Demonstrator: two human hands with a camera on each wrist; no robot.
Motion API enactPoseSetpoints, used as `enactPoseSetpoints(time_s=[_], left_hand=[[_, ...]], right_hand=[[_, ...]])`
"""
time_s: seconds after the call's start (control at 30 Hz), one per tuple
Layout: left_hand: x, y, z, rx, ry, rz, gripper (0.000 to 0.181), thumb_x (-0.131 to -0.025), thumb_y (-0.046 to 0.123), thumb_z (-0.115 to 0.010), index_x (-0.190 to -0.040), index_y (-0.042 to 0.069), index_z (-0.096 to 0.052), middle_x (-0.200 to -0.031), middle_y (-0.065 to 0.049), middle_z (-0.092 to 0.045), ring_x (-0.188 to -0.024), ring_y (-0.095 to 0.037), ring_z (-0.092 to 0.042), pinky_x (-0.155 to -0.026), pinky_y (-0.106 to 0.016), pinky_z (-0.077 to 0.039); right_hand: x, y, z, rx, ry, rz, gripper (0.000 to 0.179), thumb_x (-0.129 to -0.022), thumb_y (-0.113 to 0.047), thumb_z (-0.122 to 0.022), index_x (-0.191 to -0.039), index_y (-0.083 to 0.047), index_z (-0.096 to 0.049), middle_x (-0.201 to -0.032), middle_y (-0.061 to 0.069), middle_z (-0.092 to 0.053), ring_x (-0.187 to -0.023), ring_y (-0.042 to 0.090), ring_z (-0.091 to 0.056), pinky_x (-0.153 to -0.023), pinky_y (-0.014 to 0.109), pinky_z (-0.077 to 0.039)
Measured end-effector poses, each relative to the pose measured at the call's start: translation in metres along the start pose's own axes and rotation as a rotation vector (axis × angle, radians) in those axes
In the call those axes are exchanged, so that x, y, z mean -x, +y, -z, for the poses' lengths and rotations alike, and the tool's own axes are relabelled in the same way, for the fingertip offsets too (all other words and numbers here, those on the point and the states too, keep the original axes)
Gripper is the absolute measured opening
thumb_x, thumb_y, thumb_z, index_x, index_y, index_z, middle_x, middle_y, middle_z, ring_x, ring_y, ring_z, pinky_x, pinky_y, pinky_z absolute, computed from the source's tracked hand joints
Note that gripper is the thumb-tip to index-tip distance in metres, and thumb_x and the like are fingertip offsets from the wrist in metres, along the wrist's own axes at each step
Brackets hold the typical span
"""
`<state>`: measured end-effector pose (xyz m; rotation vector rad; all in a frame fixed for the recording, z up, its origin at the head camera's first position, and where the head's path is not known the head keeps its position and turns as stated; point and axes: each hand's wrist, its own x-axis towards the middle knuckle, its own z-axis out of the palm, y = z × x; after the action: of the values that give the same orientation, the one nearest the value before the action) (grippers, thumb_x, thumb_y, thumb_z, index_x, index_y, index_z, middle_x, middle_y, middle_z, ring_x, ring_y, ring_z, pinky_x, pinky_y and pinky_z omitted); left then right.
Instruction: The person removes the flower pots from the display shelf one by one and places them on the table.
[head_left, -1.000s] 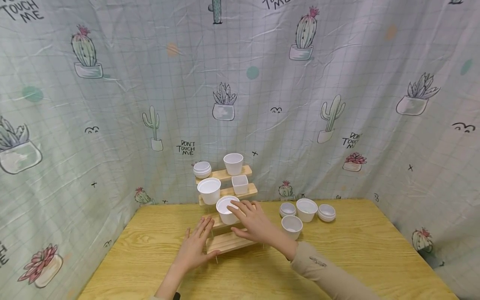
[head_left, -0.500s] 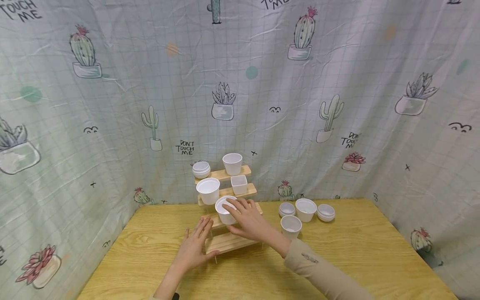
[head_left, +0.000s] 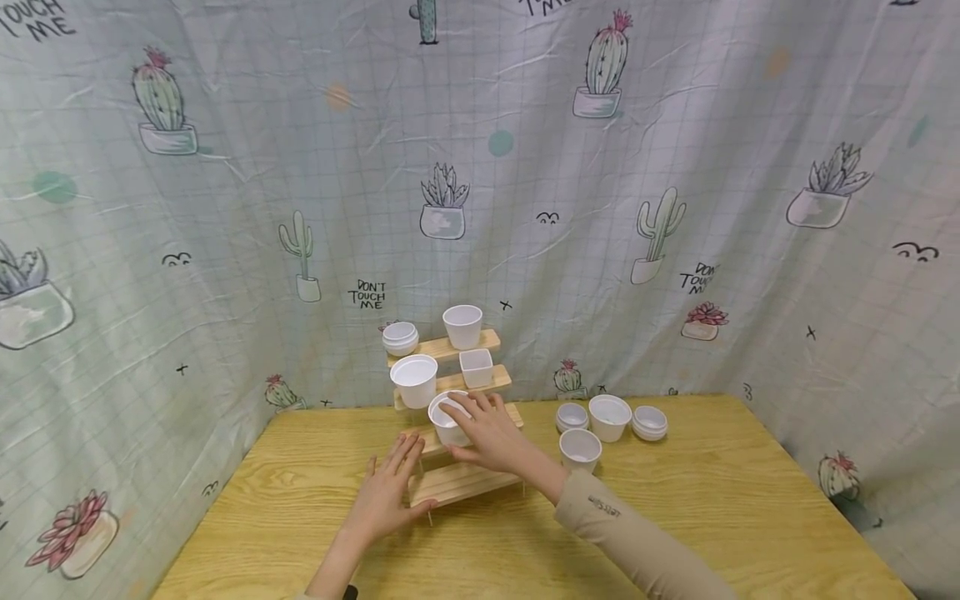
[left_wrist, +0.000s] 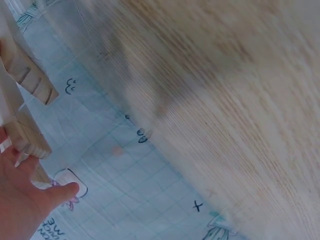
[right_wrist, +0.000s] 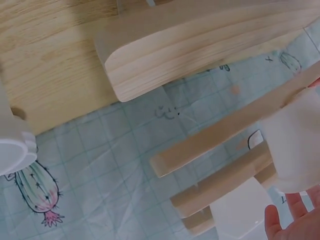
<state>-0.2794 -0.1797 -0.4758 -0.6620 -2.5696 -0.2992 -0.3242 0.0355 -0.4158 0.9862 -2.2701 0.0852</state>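
Note:
A tiered wooden stand (head_left: 465, 483) is in front of me in the head view, with white pots on its upper three shelves. My right hand (head_left: 491, 437) holds a round white pot (head_left: 442, 429) on the second shelf from the bottom, fingers over its rim. In the right wrist view the pot (right_wrist: 292, 140) appears upside down at the right edge, with fingertips (right_wrist: 295, 205) at its rim. My left hand (head_left: 386, 496) lies along the stand's left side, fingers extended, touching the shelf ends. In the left wrist view, its straight thumb (left_wrist: 62, 194) is beside the shelf end (left_wrist: 32, 140).
Higher up stand a large round pot (head_left: 414, 383), a square pot (head_left: 476, 368), a ridged bowl-shaped pot (head_left: 400, 339) and a tapered pot (head_left: 462, 327). Several more white pots, including a front one (head_left: 580, 450), stand on the table (head_left: 675, 500) to the right. A cactus-print curtain (head_left: 360, 150) surrounds the table.
My right hand and forearm have shifted slightly left, with the fingers further over the pot's rim. The left hand stays at the stand's side. The head view has drifted a little.

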Motion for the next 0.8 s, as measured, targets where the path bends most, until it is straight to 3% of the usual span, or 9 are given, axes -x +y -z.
enactPoseSetpoints(time_s=[0.47,0.8], left_hand=[[-0.0017,0.0009,0.0024,0.02,-0.051,0.027,0.091,-0.068,0.053,-0.068,-0.14,0.011,-0.03,-0.145,-0.008,-0.031,-0.134,-0.029,-0.027,-0.095,-0.067,-0.028],[0.0008,0.0001,0.0011,0.035,-0.062,0.035,0.092,-0.069,0.056,-0.066,-0.141,0.013,-0.028,-0.146,-0.007,-0.028,-0.135,-0.027,-0.025,-0.096,-0.067,-0.027]], right_hand=[[-0.0051,0.003,-0.0034,-0.001,-0.031,-0.011,0.058,-0.082,-0.048,-0.054,-0.131,-0.02,-0.043,-0.131,0.002,-0.047,-0.114,0.024,-0.044,-0.088,0.041,-0.038],[-0.0084,0.0004,-0.0071,-0.039,-0.097,-0.038,0.056,-0.084,-0.047,-0.052,-0.132,-0.021,-0.041,-0.136,0.007,-0.043,-0.119,0.029,-0.042,-0.092,0.046,-0.038]])
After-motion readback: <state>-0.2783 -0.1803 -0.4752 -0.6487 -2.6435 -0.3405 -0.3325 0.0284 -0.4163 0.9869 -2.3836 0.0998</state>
